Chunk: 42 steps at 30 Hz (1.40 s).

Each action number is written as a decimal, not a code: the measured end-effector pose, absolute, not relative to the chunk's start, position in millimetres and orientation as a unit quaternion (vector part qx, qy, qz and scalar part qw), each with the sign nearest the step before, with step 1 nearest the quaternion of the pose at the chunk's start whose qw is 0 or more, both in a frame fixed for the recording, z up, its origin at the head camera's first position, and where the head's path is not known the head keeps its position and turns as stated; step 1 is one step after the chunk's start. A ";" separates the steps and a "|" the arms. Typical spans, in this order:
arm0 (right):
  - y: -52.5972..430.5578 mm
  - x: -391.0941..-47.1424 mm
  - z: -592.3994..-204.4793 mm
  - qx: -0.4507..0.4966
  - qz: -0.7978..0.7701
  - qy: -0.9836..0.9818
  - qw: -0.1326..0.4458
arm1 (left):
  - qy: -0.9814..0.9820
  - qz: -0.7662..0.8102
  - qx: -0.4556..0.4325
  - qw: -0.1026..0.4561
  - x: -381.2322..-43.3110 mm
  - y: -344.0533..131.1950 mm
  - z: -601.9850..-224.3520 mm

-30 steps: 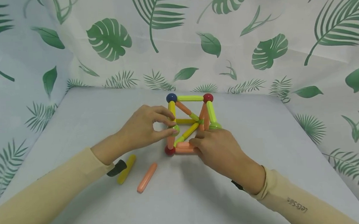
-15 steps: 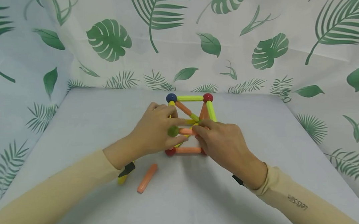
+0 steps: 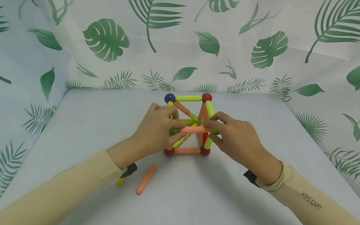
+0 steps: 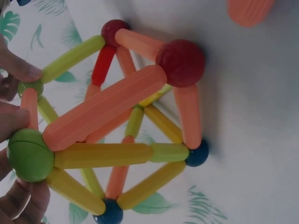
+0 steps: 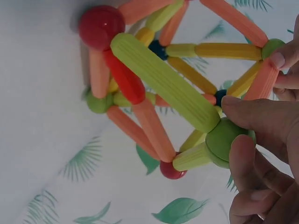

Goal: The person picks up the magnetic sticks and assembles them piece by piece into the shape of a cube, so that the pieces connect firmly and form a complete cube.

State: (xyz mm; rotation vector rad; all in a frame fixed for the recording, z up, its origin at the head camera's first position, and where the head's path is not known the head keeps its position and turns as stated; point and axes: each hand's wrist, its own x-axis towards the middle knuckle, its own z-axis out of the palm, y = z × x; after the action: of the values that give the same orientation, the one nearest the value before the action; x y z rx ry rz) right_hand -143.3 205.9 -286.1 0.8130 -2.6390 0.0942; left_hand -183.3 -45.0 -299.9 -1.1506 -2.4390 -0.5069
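Note:
A frame of magnetic rods and balls stands on the white table, with a blue ball [image 3: 169, 98] and a red ball [image 3: 207, 97] at its upper far corners. Across its near top a peach rod [image 3: 195, 129] spans between two green balls. My left hand [image 3: 155, 128] pinches the left green ball [image 4: 31, 155], its fingers above and below it. At the other end, my right hand [image 3: 241, 136] grips the right green ball [image 5: 226, 140] between thumb and finger. A lime rod [image 5: 163, 81] slopes from that ball to a red ball [image 5: 101, 28] at the base.
In front of the frame lies a loose peach rod [image 3: 146, 179]. Beside it a yellow rod [image 3: 120, 181] is partly hidden by the left wrist's dark strap [image 3: 129, 170]. Behind the table hangs a white cloth [image 3: 172, 66] with green leaves.
My right hand has lifted the peach rod from the frame's lower near edge to between the green balls, then shifted right. My left hand has moved slightly right, staying at the left green ball.

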 end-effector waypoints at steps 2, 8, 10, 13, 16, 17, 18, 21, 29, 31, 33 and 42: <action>208.1 -143.5 -287.4 0.296 0.040 -0.934 0.196 | -0.872 -0.189 -0.411 0.187 -183.2 -46.8 -298.4; 214.3 -141.5 -289.0 0.309 0.042 -0.928 0.202 | -0.867 -0.257 -0.404 0.136 -182.5 -63.4 -291.0; 215.8 -140.3 -289.3 0.311 0.039 -0.928 0.202 | -0.865 -0.269 -0.404 0.126 -183.2 -68.3 -290.5; 217.5 -139.2 -289.5 0.316 0.040 -0.926 0.204 | -0.863 -0.273 -0.408 0.123 -184.3 -71.8 -291.2; 221.0 -137.3 -288.9 0.322 0.049 -0.923 0.207 | -0.861 -0.274 -0.410 0.125 -184.7 -72.4 -293.0; 223.0 -136.2 -288.1 0.322 0.053 -0.922 0.210 | -0.861 -0.274 -0.410 0.127 -184.8 -72.1 -293.5; 225.6 -134.9 -287.4 0.321 0.056 -0.921 0.213 | -0.860 -0.274 -0.410 0.128 -184.8 -71.8 -294.1; 235.6 -130.4 -285.1 0.309 0.065 -0.921 0.227 | -0.859 -0.276 -0.411 0.130 -184.6 -70.7 -294.9; 264.0 -118.3 -291.0 0.278 0.074 -0.923 0.255 | -0.851 -0.286 -0.419 0.133 -185.2 -69.8 -295.8; 272.1 -115.1 -293.6 0.264 0.066 -0.933 0.234 | -0.851 -0.288 -0.420 0.133 -185.4 -69.4 -296.5; 281.6 -112.4 -295.4 0.239 0.043 -0.955 0.172 | -0.852 -0.288 -0.418 0.131 -185.2 -69.0 -296.5; 332.1 -106.9 -319.6 0.140 -0.011 -0.971 -0.192 | -0.857 -0.285 -0.411 0.127 -184.9 -69.3 -296.1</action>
State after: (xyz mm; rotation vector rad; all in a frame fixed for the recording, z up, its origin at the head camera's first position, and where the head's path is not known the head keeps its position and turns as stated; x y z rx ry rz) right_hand -106.9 332.1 -319.6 0.5019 -3.4926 -0.0393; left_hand -184.9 -69.3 -296.1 -1.1977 -2.4934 -0.8283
